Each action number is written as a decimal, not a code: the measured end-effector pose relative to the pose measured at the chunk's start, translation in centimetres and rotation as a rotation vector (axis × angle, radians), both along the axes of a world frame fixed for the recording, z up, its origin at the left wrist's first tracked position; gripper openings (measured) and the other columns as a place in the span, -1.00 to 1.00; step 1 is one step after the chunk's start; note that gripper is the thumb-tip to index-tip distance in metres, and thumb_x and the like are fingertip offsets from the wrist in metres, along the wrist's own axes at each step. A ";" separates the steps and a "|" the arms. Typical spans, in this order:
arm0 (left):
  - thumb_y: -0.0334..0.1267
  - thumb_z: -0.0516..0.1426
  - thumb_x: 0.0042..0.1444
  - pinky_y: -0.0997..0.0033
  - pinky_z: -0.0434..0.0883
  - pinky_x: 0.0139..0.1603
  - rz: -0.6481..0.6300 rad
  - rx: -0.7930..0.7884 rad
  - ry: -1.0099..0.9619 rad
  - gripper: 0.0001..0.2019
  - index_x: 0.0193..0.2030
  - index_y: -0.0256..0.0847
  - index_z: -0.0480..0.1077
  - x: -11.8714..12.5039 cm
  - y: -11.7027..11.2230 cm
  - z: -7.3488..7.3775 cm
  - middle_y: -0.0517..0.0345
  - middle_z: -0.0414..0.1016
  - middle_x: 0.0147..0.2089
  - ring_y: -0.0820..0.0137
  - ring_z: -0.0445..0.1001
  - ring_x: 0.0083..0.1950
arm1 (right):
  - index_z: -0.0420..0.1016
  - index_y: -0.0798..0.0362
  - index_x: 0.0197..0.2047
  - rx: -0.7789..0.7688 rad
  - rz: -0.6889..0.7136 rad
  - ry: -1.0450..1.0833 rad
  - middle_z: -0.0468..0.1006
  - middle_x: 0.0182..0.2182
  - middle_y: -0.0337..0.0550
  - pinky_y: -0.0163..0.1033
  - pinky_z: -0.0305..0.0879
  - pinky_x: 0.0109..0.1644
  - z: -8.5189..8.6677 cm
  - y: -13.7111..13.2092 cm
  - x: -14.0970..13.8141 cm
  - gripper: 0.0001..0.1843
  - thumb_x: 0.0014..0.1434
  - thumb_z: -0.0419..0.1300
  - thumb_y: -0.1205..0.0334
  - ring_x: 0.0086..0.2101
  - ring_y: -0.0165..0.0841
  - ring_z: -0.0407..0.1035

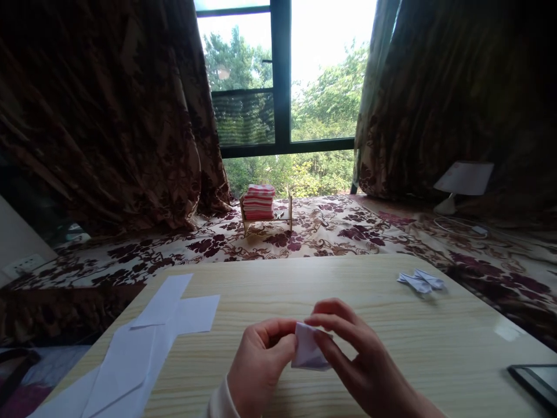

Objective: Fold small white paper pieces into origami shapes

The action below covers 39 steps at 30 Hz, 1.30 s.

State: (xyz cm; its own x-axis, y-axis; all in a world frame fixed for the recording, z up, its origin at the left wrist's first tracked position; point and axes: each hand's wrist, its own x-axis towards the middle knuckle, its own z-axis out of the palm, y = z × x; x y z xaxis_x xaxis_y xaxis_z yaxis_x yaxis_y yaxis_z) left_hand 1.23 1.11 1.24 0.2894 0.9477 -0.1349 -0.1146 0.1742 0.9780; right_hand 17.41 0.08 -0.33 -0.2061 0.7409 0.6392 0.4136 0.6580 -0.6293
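From my remote post I am viewing a pale wood-grain tabletop point(243, 284) that is carrying all the work. Along its left side, white sheets point(126, 354) are lying flat and overlapping; I am not managing an exact count. The right hand point(361, 354) is reaching in with fingers spread, its tips meeting the upper right of a small folded paper point(306, 351); whether they are pinching it I cannot tell. The left hand point(261, 357) is clamping that paper's left edge between thumb and forefinger, holding it just above the table near the front. Smallest item: a cluster of compact folded pieces point(416, 283), apparently two, is sitting at the far right. Progress, my judgement: those pieces are looking finished, the held one is standing partway through its folding, and the flat sheets are remaining unworked.
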 end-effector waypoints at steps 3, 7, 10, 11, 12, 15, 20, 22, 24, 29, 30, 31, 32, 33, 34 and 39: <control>-0.28 0.22 -0.12 0.48 0.32 -0.30 0.009 0.036 0.037 -0.81 -0.33 -0.30 0.57 0.2 0.0 0.1 0.11 0.56 -0.44 0.38 0.42 -0.34 | 0.51 0.05 -0.26 -0.207 -0.020 0.082 0.46 -0.31 -0.11 -0.28 0.33 -0.28 0.0 0.3 0.4 -0.81 0.22 0.07 0.25 -0.32 -0.35 0.37; -0.22 0.27 -0.17 0.46 0.36 -0.29 0.076 0.009 0.019 -0.77 -0.34 -0.28 0.56 0.1 0.2 -0.5 0.09 0.59 -0.41 0.35 0.45 -0.34 | 0.50 0.11 -0.43 -0.470 0.117 0.126 0.45 -0.46 -0.18 -0.32 0.25 -0.38 0.2 0.4 0.8 -0.70 0.22 0.09 0.13 -0.44 -0.39 0.33; -0.18 0.32 -0.22 0.47 0.38 -0.30 0.157 -0.004 0.013 -0.73 -0.34 -0.27 0.55 0.0 0.2 -1.1 0.09 0.60 -0.38 0.36 0.47 -0.34 | 0.45 0.12 -0.45 -0.535 0.131 0.191 0.39 -0.51 -0.23 -0.36 0.21 -0.44 0.3 0.3 0.7 -0.68 0.20 0.10 0.08 -0.48 -0.43 0.28; -0.17 0.33 -0.23 0.48 0.39 -0.30 0.176 -0.008 0.010 -0.72 -0.34 -0.26 0.55 0.1 0.1 -1.1 0.09 0.61 -0.38 0.37 0.47 -0.34 | 0.45 0.12 -0.45 -0.532 0.131 0.196 0.39 -0.51 -0.24 -0.36 0.20 -0.44 0.3 0.2 0.7 -0.68 0.20 0.10 0.08 -0.49 -0.44 0.27; -0.18 0.34 -0.25 0.48 0.39 -0.29 0.190 -0.010 0.007 -0.71 -0.35 -0.26 0.55 0.2 0.0 -1.1 0.10 0.61 -0.38 0.37 0.48 -0.34 | 0.45 0.12 -0.44 -0.522 0.135 0.191 0.39 -0.50 -0.24 -0.37 0.19 -0.43 0.3 0.2 0.6 -0.69 0.20 0.10 0.08 -0.48 -0.44 0.26; -0.19 0.36 -0.27 0.50 0.40 -0.30 0.213 -0.008 -0.004 -0.72 -0.37 -0.26 0.54 0.3 -0.3 -0.8 0.13 0.59 -0.41 0.39 0.48 -0.35 | 0.47 0.12 -0.46 -0.477 0.150 0.160 0.41 -0.46 -0.21 -0.35 0.20 -0.39 0.3 0.1 0.5 -0.69 0.20 0.11 0.11 -0.45 -0.42 0.28; -0.10 0.26 -0.06 0.47 0.40 -0.27 0.201 0.079 0.001 -0.72 -0.30 -0.29 0.53 -0.1 -0.2 -1.2 0.09 0.57 -0.40 0.38 0.47 -0.34 | 0.49 0.12 -0.45 -0.538 0.150 0.251 0.43 -0.47 -0.20 -0.35 0.20 -0.38 0.0 0.3 0.6 -0.67 0.19 0.12 0.06 -0.44 -0.41 0.29; -0.05 0.16 0.06 0.42 0.41 -0.24 0.212 0.149 0.035 -0.68 -0.29 -0.31 0.53 -0.3 -0.2 -1.4 0.06 0.56 -0.40 0.35 0.47 -0.32 | 0.50 0.12 -0.43 -0.585 0.153 0.313 0.43 -0.47 -0.21 -0.35 0.21 -0.38 -0.2 0.5 0.7 -0.67 0.17 0.14 0.04 -0.44 -0.41 0.29; -0.05 0.10 0.11 0.40 0.40 -0.23 0.193 0.245 0.120 -0.67 -0.29 -0.30 0.52 -0.3 -0.3 -1.4 0.05 0.55 -0.38 0.33 0.47 -0.30 | 0.50 0.13 -0.43 -0.604 0.158 0.363 0.43 -0.48 -0.22 -0.36 0.21 -0.38 -0.4 0.7 0.8 -0.67 0.15 0.16 0.03 -0.44 -0.42 0.29; -0.18 0.17 0.03 0.43 0.36 -0.26 0.107 0.461 0.374 -0.83 -0.34 -0.24 0.50 0.2 -0.9 -0.9 0.12 0.47 -0.40 0.35 0.42 -0.33 | 0.53 0.13 -0.43 -0.620 0.177 0.418 0.42 -0.48 -0.21 -0.36 0.21 -0.37 -0.5 0.6 0.7 -0.68 0.13 0.18 0.03 -0.44 -0.43 0.29; -0.19 0.16 0.04 0.43 0.35 -0.27 0.112 0.473 0.399 -0.84 -0.37 -0.24 0.49 0.3 -0.9 -0.9 0.14 0.45 -0.42 0.36 0.40 -0.35 | 0.54 0.13 -0.43 -0.630 0.188 0.422 0.43 -0.47 -0.21 -0.35 0.21 -0.37 -0.5 0.6 0.6 -0.68 0.13 0.18 0.03 -0.43 -0.42 0.30; -0.19 0.15 0.05 0.44 0.34 -0.28 0.117 0.477 0.410 -0.84 -0.39 -0.24 0.48 0.3 -1.0 -0.9 0.15 0.43 -0.44 0.37 0.39 -0.36 | 0.54 0.13 -0.42 -0.641 0.200 0.423 0.42 -0.47 -0.21 -0.35 0.21 -0.37 -0.4 0.5 0.5 -0.68 0.13 0.19 0.03 -0.43 -0.42 0.30; -0.19 0.13 0.07 0.45 0.33 -0.29 0.117 0.473 0.412 -0.83 -0.41 -0.24 0.47 0.3 -1.1 -1.0 0.16 0.41 -0.46 0.38 0.38 -0.37 | 0.54 0.13 -0.42 -0.651 0.211 0.421 0.42 -0.47 -0.21 -0.35 0.21 -0.38 -0.3 0.4 0.5 -0.68 0.13 0.19 0.03 -0.43 -0.42 0.30; -0.19 0.12 0.08 0.46 0.32 -0.30 0.113 0.465 0.406 -0.81 -0.41 -0.24 0.46 0.3 -1.1 -1.0 0.17 0.40 -0.46 0.39 0.38 -0.37 | 0.55 0.13 -0.43 -0.657 0.220 0.417 0.42 -0.47 -0.21 -0.36 0.20 -0.39 -0.3 0.4 0.4 -0.68 0.12 0.20 0.04 -0.44 -0.42 0.30; -0.19 0.11 0.09 0.47 0.31 -0.30 0.108 0.453 0.394 -0.80 -0.41 -0.25 0.46 0.2 -1.2 -1.1 0.17 0.40 -0.46 0.39 0.37 -0.37 | 0.55 0.13 -0.43 -0.661 0.227 0.411 0.41 -0.47 -0.21 -0.37 0.20 -0.40 -0.2 0.4 0.4 -0.68 0.12 0.20 0.03 -0.44 -0.43 0.29; -0.12 0.14 0.07 0.49 0.29 -0.36 0.095 0.295 0.244 -0.74 -0.34 -0.29 0.52 0.1 -1.0 -1.1 0.13 0.46 -0.45 0.40 0.35 -0.39 | 0.56 0.12 -0.41 -0.685 0.252 0.390 0.39 -0.47 -0.22 -0.36 0.17 -0.39 0.0 0.4 0.7 -0.67 0.13 0.18 0.01 -0.43 -0.43 0.26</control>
